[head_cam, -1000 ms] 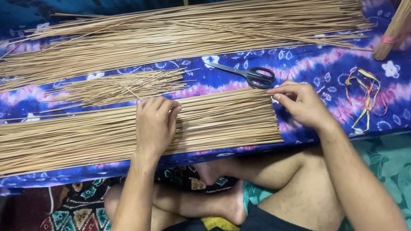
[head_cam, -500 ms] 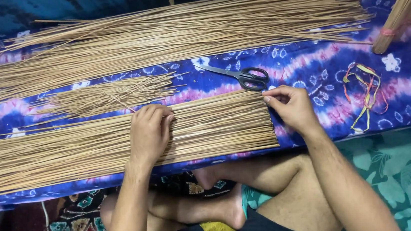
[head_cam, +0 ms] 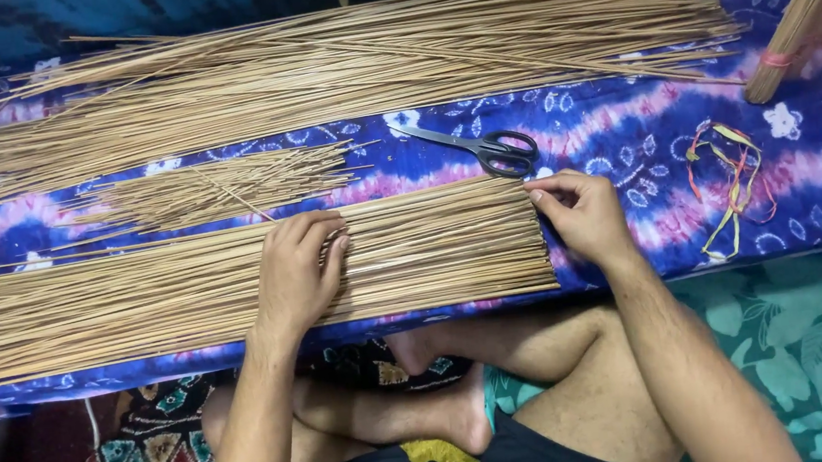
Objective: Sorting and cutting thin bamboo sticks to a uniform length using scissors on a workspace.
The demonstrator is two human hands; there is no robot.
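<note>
Right hand [head_cam: 585, 216] slid down from the scissors [head_cam: 488, 148], fingers pinching the stick ends at frame centre. Left hand [head_cam: 296, 272] stays flat, fingers loosely curled, pressing the near stick bundle [head_cam: 137, 303]. Ends nearly flush.

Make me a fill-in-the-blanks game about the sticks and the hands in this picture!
1. The left hand lies flat on the near row of thin ____.
2. The right hand touches that row at its ____ end.
3. The black ____ lie just beyond the right hand on the tie-dye cloth.
4. The colourful strings lie to the ____ of the right hand.

Missing words: sticks; right; scissors; right
</note>
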